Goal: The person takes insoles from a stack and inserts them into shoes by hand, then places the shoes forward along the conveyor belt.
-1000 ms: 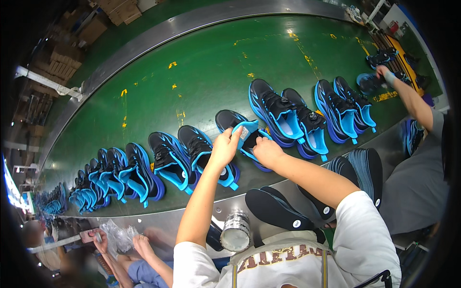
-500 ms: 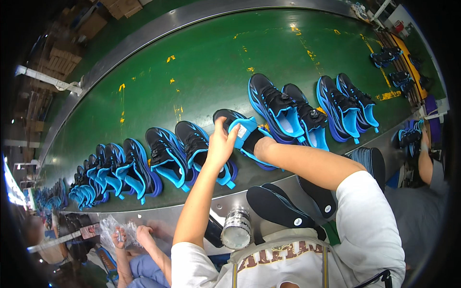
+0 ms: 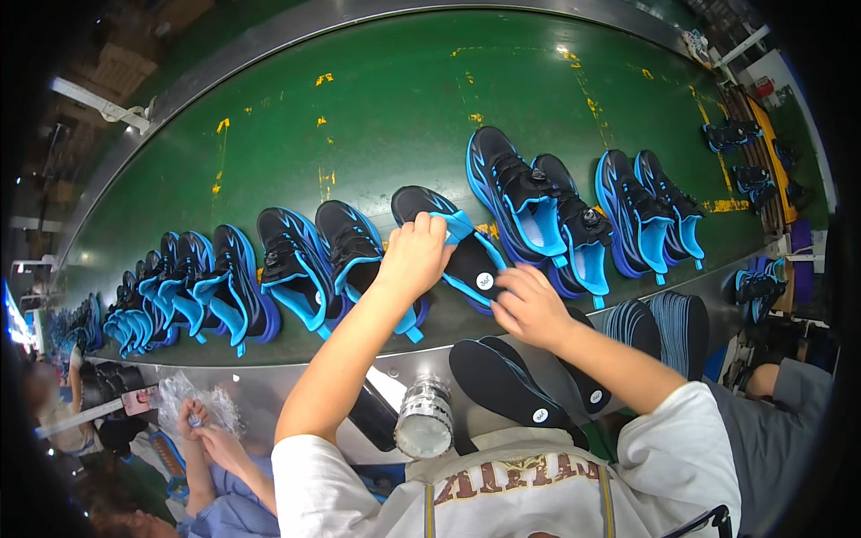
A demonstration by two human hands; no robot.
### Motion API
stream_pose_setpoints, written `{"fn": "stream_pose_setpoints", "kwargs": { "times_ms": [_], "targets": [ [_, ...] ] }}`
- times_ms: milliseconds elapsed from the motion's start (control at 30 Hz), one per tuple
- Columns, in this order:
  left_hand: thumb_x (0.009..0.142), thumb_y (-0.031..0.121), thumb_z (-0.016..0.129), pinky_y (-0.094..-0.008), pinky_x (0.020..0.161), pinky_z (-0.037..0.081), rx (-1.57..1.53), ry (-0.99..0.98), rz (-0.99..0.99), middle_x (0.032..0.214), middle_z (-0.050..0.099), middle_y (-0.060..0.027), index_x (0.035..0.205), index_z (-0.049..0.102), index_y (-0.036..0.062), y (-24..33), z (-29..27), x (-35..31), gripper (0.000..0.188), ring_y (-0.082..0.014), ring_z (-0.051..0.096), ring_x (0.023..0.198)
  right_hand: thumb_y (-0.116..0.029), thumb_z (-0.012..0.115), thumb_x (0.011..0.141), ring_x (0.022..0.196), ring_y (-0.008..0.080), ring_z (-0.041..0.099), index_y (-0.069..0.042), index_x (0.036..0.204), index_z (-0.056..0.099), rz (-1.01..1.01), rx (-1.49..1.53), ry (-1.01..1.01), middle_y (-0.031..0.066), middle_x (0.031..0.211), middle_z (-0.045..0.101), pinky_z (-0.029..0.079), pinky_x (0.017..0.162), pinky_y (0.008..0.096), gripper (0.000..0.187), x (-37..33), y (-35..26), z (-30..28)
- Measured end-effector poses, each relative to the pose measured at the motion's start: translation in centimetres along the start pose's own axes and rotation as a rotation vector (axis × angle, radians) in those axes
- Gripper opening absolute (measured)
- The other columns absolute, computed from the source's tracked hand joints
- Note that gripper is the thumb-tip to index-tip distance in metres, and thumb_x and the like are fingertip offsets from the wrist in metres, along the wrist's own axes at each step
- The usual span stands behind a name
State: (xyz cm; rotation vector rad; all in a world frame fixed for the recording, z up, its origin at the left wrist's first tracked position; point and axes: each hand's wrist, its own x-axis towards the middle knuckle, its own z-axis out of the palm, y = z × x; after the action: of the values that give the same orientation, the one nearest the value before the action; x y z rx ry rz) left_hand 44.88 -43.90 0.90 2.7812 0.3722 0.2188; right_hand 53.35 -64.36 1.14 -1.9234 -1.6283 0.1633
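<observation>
Worked shoe (image 3: 459, 225): black upper, bright-blue tongue and collar edge; lies toe away from the wearer on the green surface (image 3: 386, 117), between neighbouring shoes.
Inside it: black insole (image 3: 468, 257), round white sticker (image 3: 485, 281) at the heel end.
Left hand (image 3: 418, 255): closed on the blue tongue.
Right hand (image 3: 531, 308): fingers bent, beside the heel opening; cannot tell whether they pinch the edge.
Shoe count, right: four dial-fastened shoes (image 3: 513, 190) close by, in two pairs.
Shoe count, left: two shoes (image 3: 348, 235) adjacent; a longer row (image 3: 238, 273) beyond, overlapping, too crowded to count.
Insole stacks (image 3: 502, 381): at least three, near edge, black with blue-lined sides.
Jar (image 3: 424, 420): one, crusted white.
</observation>
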Motion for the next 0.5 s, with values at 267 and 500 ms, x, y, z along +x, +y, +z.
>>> {"fn": "stream_pose_setpoints", "kwargs": {
  "times_ms": [267,500],
  "targets": [
    [0.068,0.018,0.055,-0.0294,0.049,0.039,0.543,0.114,0.151,0.066,0.045,-0.0046,0.072,0.045,0.0087,3.1,-0.1,-2.6,0.014,-0.0186,0.05,0.057,-0.008,0.063,0.071,0.085,0.0297,0.055,-0.004,0.091,0.057,0.23,0.223,0.187,0.0166,0.106,0.043,0.047,0.07,0.0328,0.021,-4.5,-1.7,2.6],
    [0.074,0.011,0.046,-0.0383,0.059,0.043,0.256,-0.212,0.027,0.075,0.053,-0.014,0.077,0.047,0.0027,-2.7,-2.1,0.5,0.009,-0.0288,0.056,0.069,-0.022,0.057,0.076,0.082,0.0339,0.052,-0.011,0.104,0.052,0.318,0.133,0.046,0.0191,0.109,0.042,0.044,0.071,0.0384,0.031,-0.4,-3.8,2.4]
  ]
}}
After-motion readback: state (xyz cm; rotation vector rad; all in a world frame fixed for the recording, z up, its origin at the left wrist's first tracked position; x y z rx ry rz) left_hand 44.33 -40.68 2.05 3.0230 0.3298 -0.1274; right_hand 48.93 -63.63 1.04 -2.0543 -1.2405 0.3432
